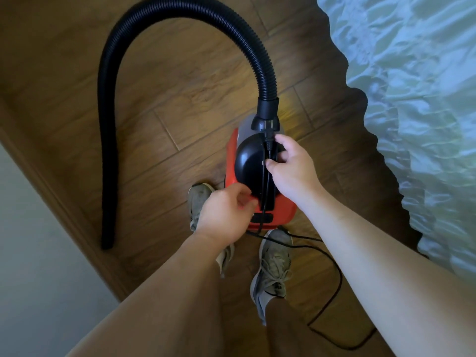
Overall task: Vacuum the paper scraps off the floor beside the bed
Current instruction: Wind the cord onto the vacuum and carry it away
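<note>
A small red and black vacuum cleaner (248, 161) stands on the wooden floor in front of my feet. Its black ribbed hose (180, 11) arches up from the front and comes down at the left, ending on the floor near the wall. My right hand (288, 168) grips the black handle on top, pinching the power cord (268, 148) against it. My left hand (226, 215) touches the rear left of the red body, fingers curled against it. No paper scraps are in sight.
The bed with a pale blue ruffled cover (412, 99) fills the right side. A wooden skirting board and white wall (31, 253) run along the left. The black cord (332, 287) loops over the floor by my right shoe (273, 266).
</note>
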Action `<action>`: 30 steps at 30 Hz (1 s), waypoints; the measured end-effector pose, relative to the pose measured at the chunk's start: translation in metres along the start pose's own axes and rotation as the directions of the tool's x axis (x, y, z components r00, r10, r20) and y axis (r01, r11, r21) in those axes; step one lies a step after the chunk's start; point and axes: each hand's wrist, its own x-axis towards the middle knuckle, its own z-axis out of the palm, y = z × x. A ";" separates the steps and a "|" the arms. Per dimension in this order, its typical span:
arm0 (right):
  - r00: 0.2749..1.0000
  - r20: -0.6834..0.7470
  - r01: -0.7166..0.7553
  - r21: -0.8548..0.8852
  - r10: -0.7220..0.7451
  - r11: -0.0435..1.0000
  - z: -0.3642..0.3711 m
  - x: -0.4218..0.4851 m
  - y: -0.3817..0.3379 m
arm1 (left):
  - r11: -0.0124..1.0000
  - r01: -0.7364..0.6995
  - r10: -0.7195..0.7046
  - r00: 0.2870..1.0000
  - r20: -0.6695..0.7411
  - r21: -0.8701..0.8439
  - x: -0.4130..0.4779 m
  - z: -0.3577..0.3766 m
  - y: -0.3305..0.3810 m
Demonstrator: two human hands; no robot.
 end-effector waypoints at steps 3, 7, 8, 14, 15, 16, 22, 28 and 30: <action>1.000 -0.013 -0.015 0.002 0.015 1.000 0.000 0.003 0.001 | 0.997 -0.050 0.054 0.995 -0.083 0.055 0.015 -0.024 0.014; 0.998 -0.009 -0.062 0.013 0.062 0.998 -0.003 0.006 -0.001 | 0.982 -0.112 0.130 0.984 -0.118 0.149 0.050 -0.055 0.039; 0.997 -0.009 -0.073 0.014 0.073 0.997 -0.004 0.005 -0.001 | 0.974 -0.138 0.161 0.980 -0.120 0.182 0.060 -0.061 0.046; 0.989 -0.017 -0.146 -0.013 0.146 0.989 -0.005 0.008 -0.010 | 0.894 -0.277 0.325 0.942 -0.083 0.351 0.113 -0.091 0.086; 0.989 -0.010 -0.151 -0.028 0.150 0.988 -0.006 0.008 -0.012 | 0.872 -0.298 0.351 0.934 -0.072 0.388 0.121 -0.094 0.092; 0.988 -0.004 -0.156 -0.044 0.156 0.987 -0.006 0.008 -0.013 | 0.849 -0.314 0.374 0.925 -0.063 0.425 0.128 -0.097 0.097; 0.978 0.027 -0.207 -0.064 0.209 0.976 -0.008 0.012 -0.017 | 0.694 -0.383 0.487 0.873 -0.006 0.610 0.166 -0.112 0.119; 0.974 0.039 -0.219 -0.060 0.222 0.974 -0.009 0.014 -0.017 | 0.540 -0.402 0.578 0.815 0.021 0.739 0.189 -0.128 0.124; 0.972 0.039 -0.230 -0.049 0.232 0.972 -0.009 0.014 -0.016 | 0.528 -0.376 0.561 0.828 0.020 0.761 0.197 -0.133 0.127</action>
